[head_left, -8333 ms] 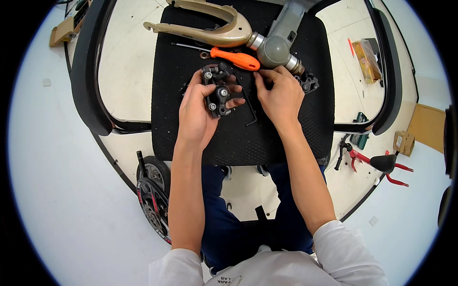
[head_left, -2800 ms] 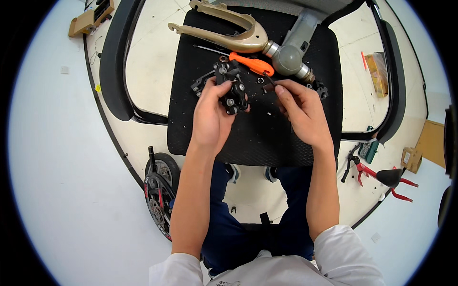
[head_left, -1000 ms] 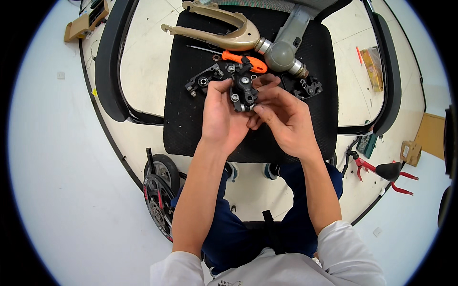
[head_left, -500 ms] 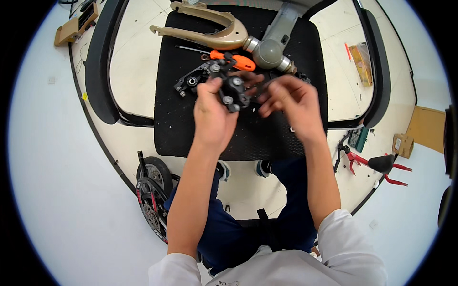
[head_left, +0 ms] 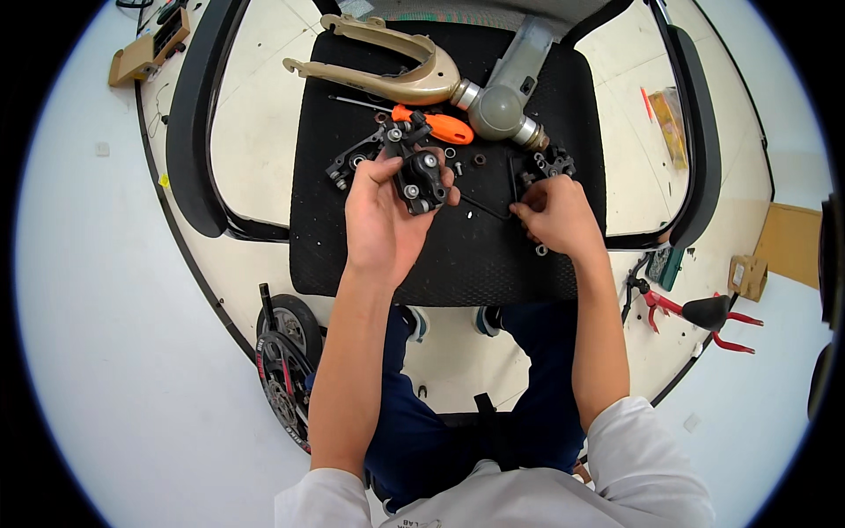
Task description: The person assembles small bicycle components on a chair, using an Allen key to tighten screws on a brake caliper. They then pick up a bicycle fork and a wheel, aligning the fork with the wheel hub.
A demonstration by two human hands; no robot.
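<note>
My left hand (head_left: 380,207) is wrapped round a black bicycle disc brake caliper (head_left: 420,180) with silver bolts, held above the chair seat. Beside its fingers, another black caliper-like part (head_left: 356,158) lies on the seat. My right hand (head_left: 561,216) is at the right of the seat, thumb and fingers pinched at the bend of a dark L-shaped hex key (head_left: 512,180). Just beyond that hand sits a black metal part (head_left: 556,162) with bolts, partly covered by it. Small nuts and a bolt (head_left: 459,168) lie between the hands.
Across the back of the black seat (head_left: 396,264) lie a tan fork (head_left: 422,75) with a grey joint, and an orange-handled screwdriver (head_left: 440,128). Chair armrests (head_left: 189,123) flank it. A wheeled item (head_left: 286,370) stands at lower left; a red-armed stand (head_left: 704,312) is at right.
My right hand has moved right and down from near the caliper to the hex key on the seat. My left hand keeps the caliper, slightly lower and turned.
</note>
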